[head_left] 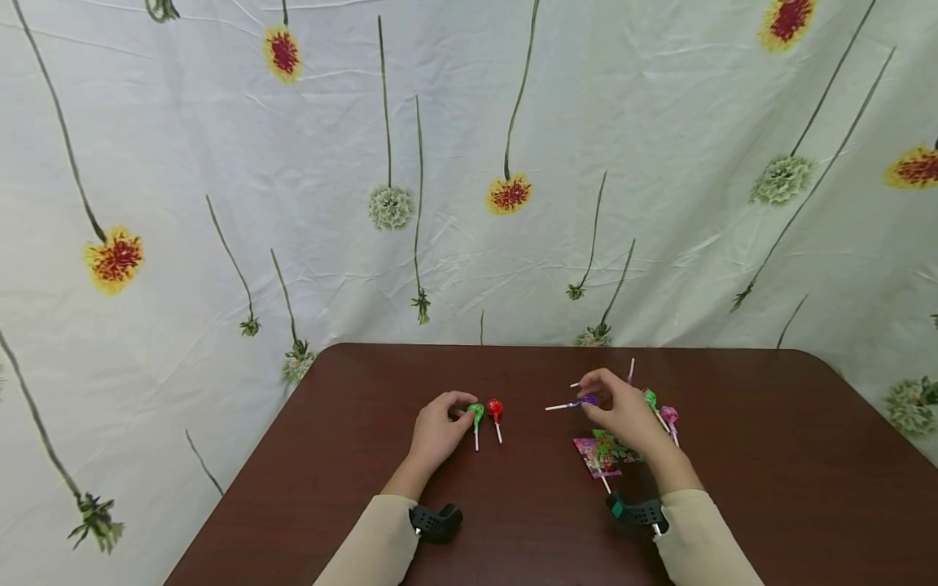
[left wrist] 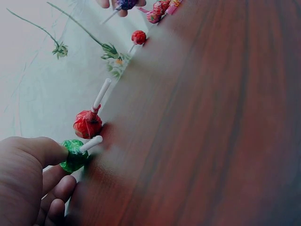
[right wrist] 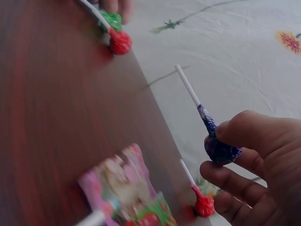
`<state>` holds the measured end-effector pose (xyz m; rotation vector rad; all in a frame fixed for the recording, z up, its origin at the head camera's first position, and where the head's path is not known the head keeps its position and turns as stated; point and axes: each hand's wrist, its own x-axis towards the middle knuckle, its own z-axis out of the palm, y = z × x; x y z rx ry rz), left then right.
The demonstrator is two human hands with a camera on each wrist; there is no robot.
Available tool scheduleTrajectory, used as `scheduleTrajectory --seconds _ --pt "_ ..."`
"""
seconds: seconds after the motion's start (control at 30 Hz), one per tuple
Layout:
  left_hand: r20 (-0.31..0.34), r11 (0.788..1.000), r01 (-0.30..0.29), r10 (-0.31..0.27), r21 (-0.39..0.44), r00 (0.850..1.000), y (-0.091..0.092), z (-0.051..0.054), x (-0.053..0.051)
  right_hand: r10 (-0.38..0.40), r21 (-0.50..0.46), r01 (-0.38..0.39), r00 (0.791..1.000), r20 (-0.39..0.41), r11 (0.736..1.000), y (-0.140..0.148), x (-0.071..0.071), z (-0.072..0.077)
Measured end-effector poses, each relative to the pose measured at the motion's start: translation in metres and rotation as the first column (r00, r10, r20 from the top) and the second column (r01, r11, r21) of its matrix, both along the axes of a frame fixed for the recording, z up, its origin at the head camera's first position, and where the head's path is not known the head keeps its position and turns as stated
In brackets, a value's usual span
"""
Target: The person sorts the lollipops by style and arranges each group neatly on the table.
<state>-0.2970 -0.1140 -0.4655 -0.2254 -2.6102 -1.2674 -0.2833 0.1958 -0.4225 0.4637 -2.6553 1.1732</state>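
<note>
My left hand (head_left: 437, 431) pinches the head of a green-wrapped lollipop (left wrist: 74, 156) between thumb and fingers, its white stick pointing toward me. Right beside it on the table lies a red-wrapped lollipop (head_left: 495, 408), stick also toward me. My right hand (head_left: 632, 415) holds a purple-blue lollipop (right wrist: 220, 147) by its wrapped head, and the stick points left in the head view. Under and behind that hand is another red lollipop (right wrist: 204, 205), mostly hidden in the head view. Near the right wrist lie colourful candy packets (head_left: 597, 457).
Right of the right hand lie a second green lollipop (head_left: 650, 398) and a pink one (head_left: 670, 413). A white stick (head_left: 605, 483) sticks out below the packets. The brown table (head_left: 308, 488) ends at a flower-printed cloth (head_left: 454, 268) behind it.
</note>
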Motion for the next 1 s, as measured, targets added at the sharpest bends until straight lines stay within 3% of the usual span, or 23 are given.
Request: scheduleTrajectory --seconds 0.23,0.5,1.0 --pt "0.0 1.0 0.005 -0.005 0.0 1.0 -0.001 -0.001 -0.001 0.01 -0.012 -0.01 1.0 0.015 1.0 -0.017 0.001 -0.002" --pt "-0.003 1.0 0.005 -0.005 -0.003 1.0 0.0 -0.001 -0.002 0.033 0.039 -0.032 0.999 -0.031 0.999 -0.032 0.001 -0.009" --pt "0.002 1.0 0.004 -0.004 -0.005 1.0 0.001 0.001 -0.001 0.069 0.082 -0.065 0.997 -0.037 0.994 -0.063 0.0 -0.016"
